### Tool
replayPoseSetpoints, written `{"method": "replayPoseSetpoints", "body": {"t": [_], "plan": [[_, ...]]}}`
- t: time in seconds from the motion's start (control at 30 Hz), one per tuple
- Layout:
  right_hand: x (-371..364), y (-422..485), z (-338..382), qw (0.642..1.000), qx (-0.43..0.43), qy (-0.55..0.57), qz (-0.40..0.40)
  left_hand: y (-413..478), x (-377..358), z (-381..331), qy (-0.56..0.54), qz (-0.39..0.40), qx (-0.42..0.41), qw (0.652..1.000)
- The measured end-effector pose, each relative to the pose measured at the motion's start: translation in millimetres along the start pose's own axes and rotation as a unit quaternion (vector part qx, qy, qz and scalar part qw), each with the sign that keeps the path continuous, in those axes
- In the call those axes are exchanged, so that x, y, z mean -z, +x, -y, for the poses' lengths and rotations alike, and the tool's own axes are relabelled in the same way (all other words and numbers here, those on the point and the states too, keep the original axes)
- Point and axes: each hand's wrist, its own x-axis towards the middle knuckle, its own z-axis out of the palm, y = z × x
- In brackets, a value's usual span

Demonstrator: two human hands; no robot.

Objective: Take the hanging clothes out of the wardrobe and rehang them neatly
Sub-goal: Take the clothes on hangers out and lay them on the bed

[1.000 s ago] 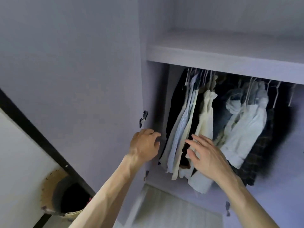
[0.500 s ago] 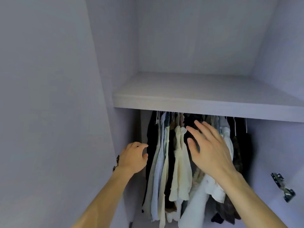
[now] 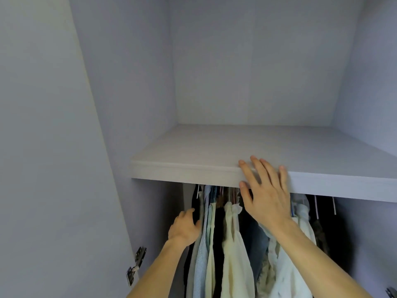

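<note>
Along the left of the frame stands a pale lilac wardrobe side panel (image 3: 53,147), and a metal hinge (image 3: 137,260) sits on it at the lower left. Just right of that, low in the frame, the left hand (image 3: 184,229) reaches up into the far left end of the hanging clothes (image 3: 233,254). It is seen from the back with its fingers loosely curled against a dark garment and its thumb at the edge of a blue striped shirt (image 3: 203,244). Whether it has hold of any cloth cannot be told.

The clothes hang packed together under the shelf (image 3: 189,168), across the lower middle of the frame. After the striped shirt come a cream garment (image 3: 234,244) and a dark blue one (image 3: 256,239). The rail they hang from is hidden by the shelf's front edge.

Right of centre the right hand (image 3: 266,196) is raised, palm away, with its fingers straight and spread. It holds nothing. Its fingertips overlap the shelf's front edge, but contact with the wood cannot be judged. The forearm crosses in front of a white shirt (image 3: 301,224).

Further right, white hanger hooks (image 3: 315,206) show above dark garments (image 3: 322,235). Another hinge (image 3: 392,293) peeks in at the lower right corner.
</note>
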Motion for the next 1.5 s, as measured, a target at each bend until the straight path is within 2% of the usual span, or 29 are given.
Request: {"method": "replayPoseSetpoints", "body": {"t": [0.13,0.3,0.47,0.63,0.77,1.07,1.17,1.23,1.3,1.37,1.43,1.5], "plan": [[-24.5,2.4,-2.1,0.996,-0.002,-0.023,-0.084,19.2,-16.3,-2.1,-0.112,0.009,0.043,0.993],[-37.9,3.3,-6.9,0.989,0.021,-0.044,-0.14,38.0,-25.2,-9.0,-0.176,-0.057,0.086,0.979],[-40.6,4.4,-7.0,0.988,0.019,-0.041,-0.145,47.1,-18.9,-22.1,-0.256,-0.102,0.127,0.953],[-40.1,5.8,-6.6,0.987,0.017,-0.031,-0.154,46.2,-8.5,-19.8,-0.263,-0.165,0.084,0.947],[-40.9,6.1,-5.3,0.987,0.014,-0.025,-0.159,36.9,5.4,-22.8,-0.322,-0.221,0.074,0.918],[-31.3,3.2,2.1,0.994,-0.006,0.02,-0.111,-27.4,-7.0,5.6,-0.336,-0.223,0.046,0.914],[-27.4,-10.9,16.5,0.991,-0.011,0.105,-0.084,-64.1,-13.3,21.0,-0.344,-0.232,0.048,0.909],[-28.5,-35.8,37.0,0.978,0.01,0.2,-0.057,-92.8,-14.6,32.7,-0.343,-0.236,0.054,0.907],[-32.9,-64.5,59.9,0.952,0.003,0.304,0.018,-122.1,-15.7,42.0,-0.345,-0.23,0.063,0.908],[-36.6,-91.9,92.2,0.9,-0.041,0.412,0.138,-158.4,-14.6,54.5,-0.343,-0.221,0.087,0.909],[-35.8,-108.2,116.5,0.837,-0.081,0.492,0.226,-192.7,-10.2,55.7,-0.336,-0.188,0.098,0.918],[-31.8,-122.7,145.7,0.79,-0.059,0.542,0.28,-229.8,-6.9,61.9,-0.31,-0.174,0.127,0.926]]}}
